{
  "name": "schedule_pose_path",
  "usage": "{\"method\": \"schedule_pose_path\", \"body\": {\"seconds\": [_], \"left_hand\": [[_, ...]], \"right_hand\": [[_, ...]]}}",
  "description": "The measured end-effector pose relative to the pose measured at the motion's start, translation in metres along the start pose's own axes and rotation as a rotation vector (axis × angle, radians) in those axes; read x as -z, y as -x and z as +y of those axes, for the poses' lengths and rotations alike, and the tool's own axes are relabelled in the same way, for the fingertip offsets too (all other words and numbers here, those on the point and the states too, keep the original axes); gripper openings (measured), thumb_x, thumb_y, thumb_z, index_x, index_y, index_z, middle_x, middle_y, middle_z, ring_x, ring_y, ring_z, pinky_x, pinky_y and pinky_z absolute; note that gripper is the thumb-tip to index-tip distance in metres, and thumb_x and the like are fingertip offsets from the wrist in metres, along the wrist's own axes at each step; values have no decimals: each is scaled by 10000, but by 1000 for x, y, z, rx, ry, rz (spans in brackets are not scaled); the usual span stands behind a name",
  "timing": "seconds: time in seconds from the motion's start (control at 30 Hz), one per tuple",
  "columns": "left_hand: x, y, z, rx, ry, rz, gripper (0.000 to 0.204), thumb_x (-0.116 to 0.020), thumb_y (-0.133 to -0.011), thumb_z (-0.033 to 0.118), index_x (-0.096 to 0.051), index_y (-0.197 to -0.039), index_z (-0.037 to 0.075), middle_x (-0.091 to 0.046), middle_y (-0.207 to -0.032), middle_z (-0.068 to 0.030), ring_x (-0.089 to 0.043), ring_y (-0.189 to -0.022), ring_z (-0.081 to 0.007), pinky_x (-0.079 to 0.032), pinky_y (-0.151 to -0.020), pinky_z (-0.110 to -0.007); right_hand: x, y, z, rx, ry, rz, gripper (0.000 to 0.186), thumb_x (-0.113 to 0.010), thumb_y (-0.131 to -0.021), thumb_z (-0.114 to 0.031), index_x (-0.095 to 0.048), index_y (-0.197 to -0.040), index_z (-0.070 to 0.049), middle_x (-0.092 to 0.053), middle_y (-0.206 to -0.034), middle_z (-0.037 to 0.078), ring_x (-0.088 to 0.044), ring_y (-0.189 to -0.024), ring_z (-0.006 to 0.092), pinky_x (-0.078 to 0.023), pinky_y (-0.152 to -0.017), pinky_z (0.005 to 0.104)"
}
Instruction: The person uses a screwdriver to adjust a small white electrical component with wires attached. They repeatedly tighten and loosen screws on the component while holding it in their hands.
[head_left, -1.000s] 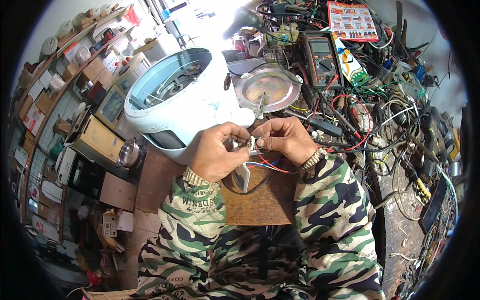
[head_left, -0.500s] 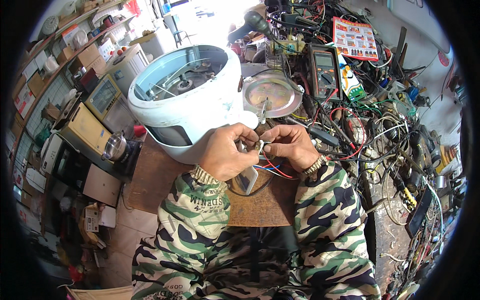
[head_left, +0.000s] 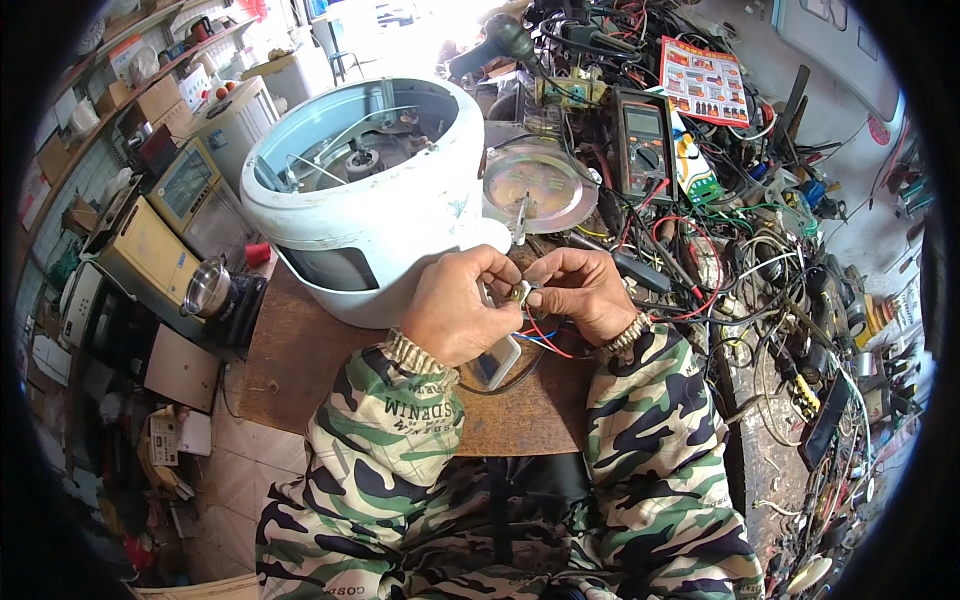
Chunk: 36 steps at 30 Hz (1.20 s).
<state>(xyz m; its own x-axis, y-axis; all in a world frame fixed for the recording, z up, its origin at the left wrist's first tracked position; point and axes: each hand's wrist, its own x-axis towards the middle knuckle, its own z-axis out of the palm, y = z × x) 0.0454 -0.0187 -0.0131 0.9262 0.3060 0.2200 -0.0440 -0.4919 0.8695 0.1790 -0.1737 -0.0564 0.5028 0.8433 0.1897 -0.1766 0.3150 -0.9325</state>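
Two grips (head_left: 462,306) (head_left: 583,297) pinched narrow (on small part (head_left: 521,293)).

Lit hard from far ahead of both hands (head_left: 462,310), blown out to white there. Washed out on pale appliance shell (head_left: 405,240) just ahead. Dim low and far left. Fairly sharp at hands. Bent toward rim, fringed blue far right, black in corners.

Holds both forearms forward in loose green, black and tan camouflage fabric sleeves (head_left: 395,420), gathered at ribbed tan cuffs (head_left: 628,335). Keeps bare left hand (head_left: 465,305) and bare right hand (head_left: 582,295) close together, palms inward, pinching with thumbs against curled forefingers.
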Motion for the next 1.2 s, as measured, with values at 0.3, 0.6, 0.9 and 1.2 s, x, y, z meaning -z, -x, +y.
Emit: {"method": "schedule_pose_path", "body": {"seconds": [0.3,0.6,0.9,1.2], "left_hand": [[-1,-2,4,-8,-43,29,260,-753,-695,111,-685,-909,-21,-716,-785,-98,-688,-714,-157,-550,-694,-295],[-3,-3,-5,-71,15,20,279,-751,-727,150,-687,-931,-30,-711,-810,-96,-666,-719,-147,-537,-685,-290],[5,16,-10,-205,27,-167,792,-890,-626,239,-548,-1282,-46,-627,-1094,-127,-608,-1015,-199,-491,-910,-324],[-9,34,4,-78,-83,-70,794,-827,-669,45,-440,-1350,-85,-551,-1178,-110,-573,-1090,-171,-483,-947,-318]], "right_hand": [[-1,0,3,36,42,31,234,-729,-802,86,-678,-1018,10,-701,-883,43,-661,-796,111,-546,-742,247],[-2,0,-1,0,22,35,219,-711,-797,76,-670,-1005,19,-696,-892,46,-656,-804,112,-526,-746,245],[8,-3,2,-22,-1,-27,219,-704,-796,65,-676,-1011,32,-665,-822,8,-627,-762,87,-504,-710,227],[14,-15,8,-33,-129,-176,247,-690,-798,93,-673,-1036,30,-680,-874,4,-648,-821,95,-531,-811,261]]}}
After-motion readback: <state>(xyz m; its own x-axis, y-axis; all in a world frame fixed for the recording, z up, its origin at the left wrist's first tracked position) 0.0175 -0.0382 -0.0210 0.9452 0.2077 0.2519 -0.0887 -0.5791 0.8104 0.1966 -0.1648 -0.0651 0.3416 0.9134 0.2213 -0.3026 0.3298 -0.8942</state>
